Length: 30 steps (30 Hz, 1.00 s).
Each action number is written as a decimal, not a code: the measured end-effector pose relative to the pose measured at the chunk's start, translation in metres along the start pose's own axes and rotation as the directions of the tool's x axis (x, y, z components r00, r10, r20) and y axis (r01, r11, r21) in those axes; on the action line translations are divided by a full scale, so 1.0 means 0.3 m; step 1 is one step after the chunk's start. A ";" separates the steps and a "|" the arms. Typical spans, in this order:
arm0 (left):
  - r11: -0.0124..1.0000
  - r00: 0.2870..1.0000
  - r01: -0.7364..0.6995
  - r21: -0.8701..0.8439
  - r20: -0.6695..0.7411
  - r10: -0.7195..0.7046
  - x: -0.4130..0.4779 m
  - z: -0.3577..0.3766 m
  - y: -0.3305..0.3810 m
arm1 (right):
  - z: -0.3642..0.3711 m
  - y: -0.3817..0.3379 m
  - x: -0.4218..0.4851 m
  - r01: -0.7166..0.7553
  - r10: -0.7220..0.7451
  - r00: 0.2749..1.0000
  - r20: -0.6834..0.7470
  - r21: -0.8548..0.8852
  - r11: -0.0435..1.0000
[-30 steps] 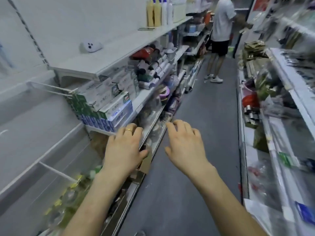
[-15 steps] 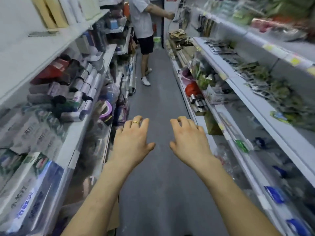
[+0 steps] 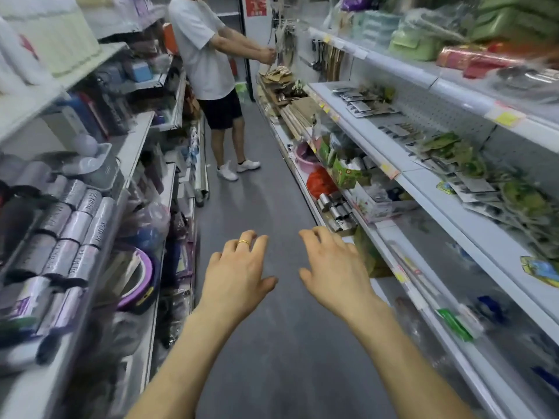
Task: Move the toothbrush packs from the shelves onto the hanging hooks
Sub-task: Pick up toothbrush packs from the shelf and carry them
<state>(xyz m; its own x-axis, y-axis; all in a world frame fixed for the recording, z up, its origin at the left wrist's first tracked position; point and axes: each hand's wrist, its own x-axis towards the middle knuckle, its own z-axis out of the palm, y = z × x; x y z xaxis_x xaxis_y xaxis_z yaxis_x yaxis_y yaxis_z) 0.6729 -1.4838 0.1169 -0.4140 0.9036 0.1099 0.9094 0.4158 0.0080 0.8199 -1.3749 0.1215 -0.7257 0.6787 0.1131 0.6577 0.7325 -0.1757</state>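
Both hands out over the aisle floor (image 3: 272, 343), palms down, holding nothing. L hand (image 3: 239, 276) has a gold ring (image 3: 243, 242), fingers loosely spread, thumb out to the side. R hand (image 3: 332, 273) is just beside it, not touching, fingers relaxed w/ tips slightly bent. Silver-wrapped rolls (image 3: 75, 219) stacked on L shelf (image 3: 133, 140). Flat carded packs (image 3: 363, 105) lie on R shelf (image 3: 393, 173) by the pegboard (image 3: 423, 116); too blurred to tell if they're toothbrush packs. Another person (image 3: 208, 65), white tee & dark shorts, stands farther down the aisle.
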 end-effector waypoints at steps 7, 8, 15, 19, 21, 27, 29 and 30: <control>1.000 1.000 -0.015 -0.014 0.001 0.015 0.505 0.063 -0.151 | 0.048 0.075 0.487 -0.011 0.011 1.000 0.013 -0.035 0.999; 1.000 1.000 -0.019 -0.017 0.001 0.019 0.578 0.078 -0.174 | 0.062 0.084 0.557 -0.016 0.016 1.000 0.021 -0.037 0.999; 0.985 0.986 -0.163 -0.055 0.035 0.165 1.136 0.219 -0.315 | 0.176 0.172 1.042 -0.184 0.184 0.983 0.011 -0.051 0.982; 0.952 0.954 -0.288 -0.100 0.059 0.295 1.445 0.237 -0.338 | 0.178 0.241 1.240 -0.342 0.343 0.939 0.002 -0.043 0.939; 0.924 0.925 -0.368 -0.106 0.055 0.375 1.598 0.245 -0.330 | 0.173 0.286 1.319 -0.414 0.412 0.910 -0.036 -0.044 0.909; 0.824 0.830 -0.542 -0.164 0.046 0.556 1.968 0.282 -0.237 | 0.191 0.460 1.479 -0.631 0.630 0.775 -0.048 -0.019 0.775; 0.795 0.802 -0.581 -0.175 0.045 0.596 2.080 0.309 -0.189 | 0.203 0.529 1.540 -0.684 0.682 0.728 -0.070 0.000 0.729; 0.780 0.789 -0.598 -0.184 0.038 0.614 2.138 0.322 -0.164 | 0.209 0.567 1.570 -0.701 0.699 0.711 -0.075 -0.004 0.713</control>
<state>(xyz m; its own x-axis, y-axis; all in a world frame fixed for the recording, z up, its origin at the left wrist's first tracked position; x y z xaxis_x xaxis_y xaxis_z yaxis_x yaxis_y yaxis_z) 0.3587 -0.9148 0.0911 0.2302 0.9716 0.0540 0.9641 -0.2353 0.1231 0.5773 -0.9338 0.0837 -0.0411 0.9987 0.0312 0.9786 0.0466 -0.2006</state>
